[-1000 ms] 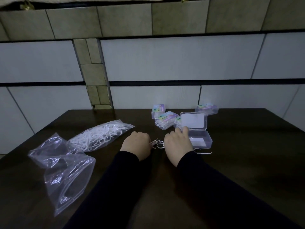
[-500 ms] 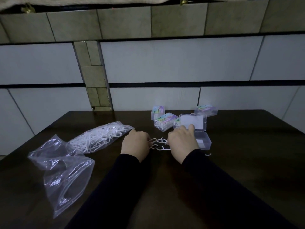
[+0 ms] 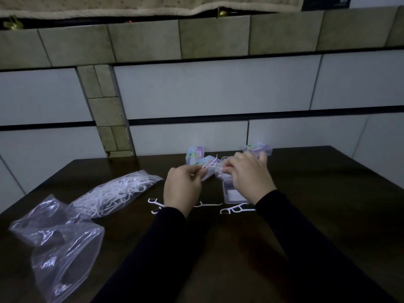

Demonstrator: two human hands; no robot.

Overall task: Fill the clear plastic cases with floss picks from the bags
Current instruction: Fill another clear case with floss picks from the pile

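My left hand (image 3: 182,189) and my right hand (image 3: 248,178) are raised above the dark table (image 3: 328,215), pinching a small bunch of white floss picks (image 3: 211,166) between them. Under my right hand lies an open clear plastic case (image 3: 231,194), partly hidden by the hand. Several loose floss picks (image 3: 237,208) lie on the table in front of the case and beside my left wrist. A clear bag full of white floss picks (image 3: 113,192) lies to the left.
Closed labelled cases (image 3: 195,153) stand behind my hands, another case (image 3: 259,148) at the back right. An empty crumpled clear bag (image 3: 59,248) lies at the near left. A tiled wall rises right behind the table's far edge.
Both hands have lifted off the table with a bunch of picks held between them. Loose picks that the hands covered now show on the table.
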